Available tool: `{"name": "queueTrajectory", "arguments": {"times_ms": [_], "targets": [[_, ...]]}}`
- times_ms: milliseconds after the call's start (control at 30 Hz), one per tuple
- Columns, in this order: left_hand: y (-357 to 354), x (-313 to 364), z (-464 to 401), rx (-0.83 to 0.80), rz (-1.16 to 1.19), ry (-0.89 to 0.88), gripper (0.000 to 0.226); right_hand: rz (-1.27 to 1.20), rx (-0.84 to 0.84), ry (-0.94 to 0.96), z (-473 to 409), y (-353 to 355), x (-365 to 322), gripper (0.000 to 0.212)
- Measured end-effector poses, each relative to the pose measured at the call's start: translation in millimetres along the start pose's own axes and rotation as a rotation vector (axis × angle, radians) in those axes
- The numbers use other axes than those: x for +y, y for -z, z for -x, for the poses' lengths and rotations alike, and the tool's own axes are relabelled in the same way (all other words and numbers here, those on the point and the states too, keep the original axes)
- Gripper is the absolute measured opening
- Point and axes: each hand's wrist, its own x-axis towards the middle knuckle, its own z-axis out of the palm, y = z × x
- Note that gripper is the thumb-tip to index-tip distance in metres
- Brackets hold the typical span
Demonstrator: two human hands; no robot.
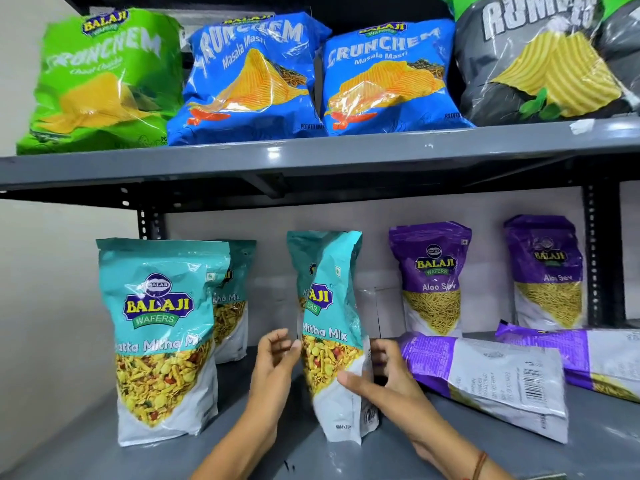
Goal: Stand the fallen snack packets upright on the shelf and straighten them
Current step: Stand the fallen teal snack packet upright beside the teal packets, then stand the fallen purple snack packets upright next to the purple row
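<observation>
Balaji Wafers branding is showing on nearly every pack across the grey metal shelving. On the lower shelf (86, 445), a teal "Khatta Mitha Mix" middle packet (332, 337) is standing upright but turned at an angle, its glossy film creased and its clear window showing yellow mix. The left hand (273, 368) is hovering beside its left edge, fingers (277, 336) loosely spread and curled, fingertips just touching or nearly touching the film. The right hand (388, 379) is cupping the lower right side of that packet, thumb pressing on the white bottom front, the other fingers partly hidden behind it.

Another teal packet (162, 341) of the same label is standing upright at the left, with a second teal one (232, 299) behind it. A further teal pack is peeking out behind the held packet.

To the right, two purple "Aloo Sev" pouches, one nearer (431, 278) and one farther right (547, 271), are standing against the back wall. In front of them, a fallen purple packet (491, 375) is lying on its face, barcode and white back panel up, just beside the right hand, and another fallen purple pack (588, 355) is lying behind it.

On the upper shelf (311, 157), puffy bags are leaning: a green "Crunchem" bag (100, 81), two blue "Crunchem Masala Masti" bags, left (249, 77) and right (388, 77), and a dark grey bag (543, 60) with ridged chips pictured.
</observation>
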Motion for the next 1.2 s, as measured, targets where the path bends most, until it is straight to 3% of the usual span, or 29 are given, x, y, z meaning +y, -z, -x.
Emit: {"name": "queueTrajectory", "arguments": {"times_ms": [133, 167, 233, 300, 367, 467, 600, 767, 867, 967, 1067, 1200], "targets": [[2.0, 6.9, -12.7, -0.249, 0.145, 0.222, 0.089, -0.137, -0.094, -0.035, -3.9, 12.0, -2.1, 0.037], [1.8, 8.9, -13.0, -0.296, 0.136, 0.243, 0.1, -0.148, -0.074, -0.047, -5.6, 15.5, -3.5, 0.027], [2.0, 6.2, -13.6, -0.36, 0.098, 0.233, 0.108, -0.077, 0.043, -0.021, -8.4, 18.5, -1.6, 0.028], [1.2, 3.7, -11.1, -0.403, 0.072, 0.205, 0.1, -0.053, 0.097, -0.004, -7.3, 16.4, -1.0, 0.029], [0.6, 0.9, -7.1, -0.4, 0.075, 0.178, 0.091, -0.054, 0.031, -0.017, -5.9, 13.7, -0.3, 0.037], [-0.1, -4.4, 1.3, -0.292, 0.111, 0.129, 0.09, -0.09, -0.078, -0.079, -11.1, 12.6, -1.5, 0.031], [-2.5, -10.6, 13.6, -0.14, 0.094, 0.026, 0.087, -0.186, -0.097, -0.148, -21.3, 11.8, 0.5, 0.037], [-11.1, 1.2, 29.2, -0.027, 0.015, -0.04, 0.086, -0.161, -0.049, -0.157, -14.3, 9.6, -4.6, 0.047], [-23.2, 18.0, 52.3, 0.18, -0.156, -0.218, 0.097, -0.132, 0.042, -0.102, -3.8, 16.1, -12.3, 0.06], [-44.4, 48.9, 75.4, 0.172, -0.088, -0.402, 0.095, -0.138, 0.172, 0.036, 1.7, 38.6, -35.6, 0.051], [-77.7, 69.1, 87.9, 0.088, 0.087, -0.366, 0.089, -0.138, 0.288, 0.175, -2.6, 80.6, -63.3, 0.037], [-129.2, 62.1, 96.1, -0.011, 0.256, -0.102, 0.071, 0.038, 0.321, 0.197, -19.6, 158.2, -72.0, 0.026]]}}
